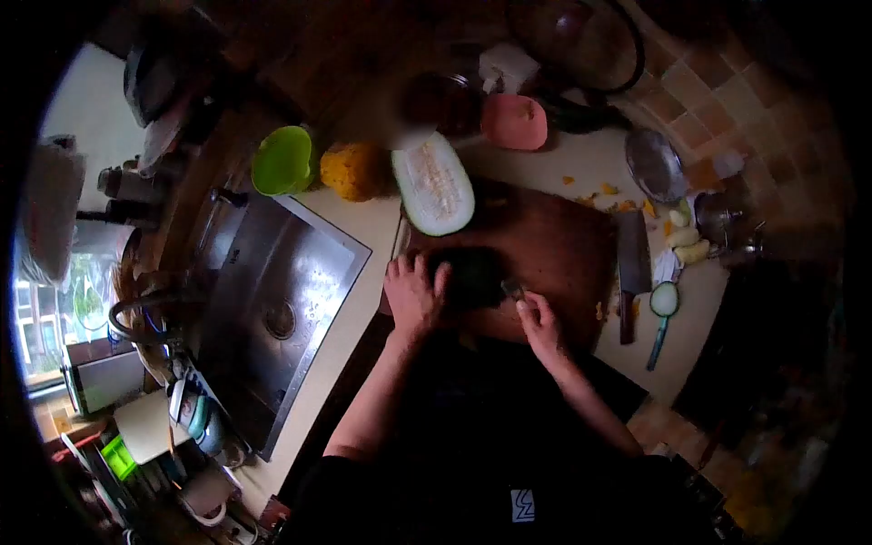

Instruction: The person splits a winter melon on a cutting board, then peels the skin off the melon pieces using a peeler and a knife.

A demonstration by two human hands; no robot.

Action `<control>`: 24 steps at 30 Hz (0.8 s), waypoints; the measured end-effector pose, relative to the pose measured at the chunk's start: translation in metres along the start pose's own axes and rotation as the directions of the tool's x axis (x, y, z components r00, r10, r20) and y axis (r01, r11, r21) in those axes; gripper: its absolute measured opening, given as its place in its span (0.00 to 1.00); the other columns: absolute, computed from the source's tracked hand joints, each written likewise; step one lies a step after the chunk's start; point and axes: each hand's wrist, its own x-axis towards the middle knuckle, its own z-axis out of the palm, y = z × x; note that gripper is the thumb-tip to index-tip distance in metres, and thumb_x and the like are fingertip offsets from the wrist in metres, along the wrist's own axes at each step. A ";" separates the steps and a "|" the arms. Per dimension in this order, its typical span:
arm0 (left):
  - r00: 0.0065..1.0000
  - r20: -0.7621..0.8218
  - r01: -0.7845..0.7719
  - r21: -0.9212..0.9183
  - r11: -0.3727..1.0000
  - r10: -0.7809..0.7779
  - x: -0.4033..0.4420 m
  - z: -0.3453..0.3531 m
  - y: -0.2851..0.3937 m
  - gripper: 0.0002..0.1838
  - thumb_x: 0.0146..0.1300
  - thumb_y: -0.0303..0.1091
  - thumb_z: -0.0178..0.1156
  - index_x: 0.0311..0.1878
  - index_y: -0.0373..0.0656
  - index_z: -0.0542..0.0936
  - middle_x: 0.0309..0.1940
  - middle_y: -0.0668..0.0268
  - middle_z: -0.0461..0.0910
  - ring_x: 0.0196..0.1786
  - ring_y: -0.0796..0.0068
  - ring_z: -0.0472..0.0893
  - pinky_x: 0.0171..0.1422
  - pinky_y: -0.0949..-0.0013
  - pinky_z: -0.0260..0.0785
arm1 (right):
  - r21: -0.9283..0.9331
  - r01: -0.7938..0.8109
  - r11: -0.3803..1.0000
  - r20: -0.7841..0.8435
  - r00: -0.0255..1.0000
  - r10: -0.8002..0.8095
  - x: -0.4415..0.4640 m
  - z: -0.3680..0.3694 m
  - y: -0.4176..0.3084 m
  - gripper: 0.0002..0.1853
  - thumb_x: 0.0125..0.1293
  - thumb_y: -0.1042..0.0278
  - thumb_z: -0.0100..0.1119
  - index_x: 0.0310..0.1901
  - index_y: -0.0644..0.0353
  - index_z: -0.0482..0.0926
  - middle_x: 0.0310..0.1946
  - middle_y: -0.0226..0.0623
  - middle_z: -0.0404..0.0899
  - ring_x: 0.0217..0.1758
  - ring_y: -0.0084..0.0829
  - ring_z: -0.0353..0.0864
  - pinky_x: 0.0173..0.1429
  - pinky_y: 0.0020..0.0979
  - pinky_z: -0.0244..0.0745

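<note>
On the brown cutting board lies a dark green gourd piece, its skin side up. My left hand rests over the left end of this piece, fingers and thumb around it. In my right hand is a small tool, probably a peeler, held at the right end of the piece. A halved pale gourd with its white, seedy cut face up lies at the board's back left corner. A cleaver lies along the right side of the board.
To the left is a steel sink. Behind stand a green bowl, an orange squash and a pink bowl. At the right are a metal bowl, peeled pale pieces and a green-handled spoon.
</note>
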 end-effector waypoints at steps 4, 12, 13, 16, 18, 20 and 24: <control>0.972 0.081 -0.230 0.090 0.969 0.223 -0.024 -0.018 0.033 0.51 0.59 0.73 0.64 0.74 0.42 0.72 0.62 0.55 0.76 0.63 0.51 0.75 0.71 0.45 0.64 | 0.178 -0.144 0.973 -0.048 0.987 0.154 0.002 -0.007 -0.006 0.29 0.79 0.45 0.57 0.67 0.62 0.74 0.58 0.46 0.83 0.62 0.39 0.81 0.67 0.38 0.74; 0.891 0.329 -0.379 0.155 0.912 0.314 0.004 -0.006 0.044 0.59 0.53 0.80 0.62 0.77 0.42 0.69 0.61 0.52 0.76 0.61 0.50 0.77 0.63 0.47 0.72 | 0.256 -0.027 0.966 -0.273 0.957 0.099 -0.002 -0.013 0.024 0.28 0.80 0.47 0.56 0.70 0.58 0.73 0.62 0.41 0.82 0.65 0.37 0.80 0.68 0.37 0.73; 0.905 0.301 -0.362 0.175 0.915 0.301 0.007 -0.001 0.050 0.58 0.54 0.80 0.62 0.76 0.41 0.70 0.60 0.52 0.77 0.59 0.50 0.77 0.60 0.47 0.74 | 0.291 -0.058 0.955 -0.261 0.955 0.138 -0.004 -0.017 0.016 0.27 0.80 0.47 0.56 0.70 0.57 0.73 0.63 0.41 0.81 0.65 0.37 0.80 0.69 0.36 0.72; 0.931 0.324 -0.243 0.207 0.948 0.168 0.018 0.013 0.084 0.53 0.57 0.77 0.61 0.72 0.39 0.73 0.56 0.51 0.78 0.56 0.49 0.79 0.54 0.47 0.76 | 0.416 -0.220 0.882 -0.190 0.928 0.321 -0.013 -0.031 -0.027 0.26 0.80 0.48 0.56 0.71 0.53 0.74 0.65 0.41 0.81 0.67 0.38 0.79 0.70 0.36 0.72; 0.891 0.442 -0.200 0.171 0.965 0.106 0.025 0.017 0.101 0.48 0.64 0.72 0.59 0.73 0.40 0.71 0.58 0.49 0.77 0.58 0.49 0.78 0.58 0.49 0.74 | 0.395 -0.188 0.899 -0.242 0.923 0.299 -0.005 -0.032 -0.033 0.25 0.81 0.48 0.55 0.71 0.51 0.74 0.65 0.42 0.81 0.68 0.39 0.80 0.69 0.37 0.73; 0.908 0.399 -0.183 0.105 0.977 0.127 0.027 0.027 0.107 0.42 0.70 0.66 0.56 0.74 0.41 0.71 0.59 0.48 0.76 0.58 0.49 0.77 0.60 0.50 0.73 | 0.232 -0.012 0.973 -0.384 0.918 0.103 0.013 -0.025 -0.014 0.25 0.81 0.47 0.53 0.71 0.49 0.74 0.65 0.41 0.82 0.67 0.42 0.81 0.69 0.39 0.74; 0.957 0.131 -0.237 -0.158 0.959 0.258 0.039 0.061 0.102 0.30 0.78 0.52 0.51 0.74 0.44 0.71 0.61 0.47 0.75 0.61 0.47 0.76 0.63 0.48 0.71 | 0.023 -0.107 0.994 -0.441 0.891 0.107 0.015 -0.032 -0.052 0.24 0.82 0.46 0.51 0.70 0.47 0.76 0.64 0.38 0.83 0.65 0.41 0.82 0.67 0.38 0.75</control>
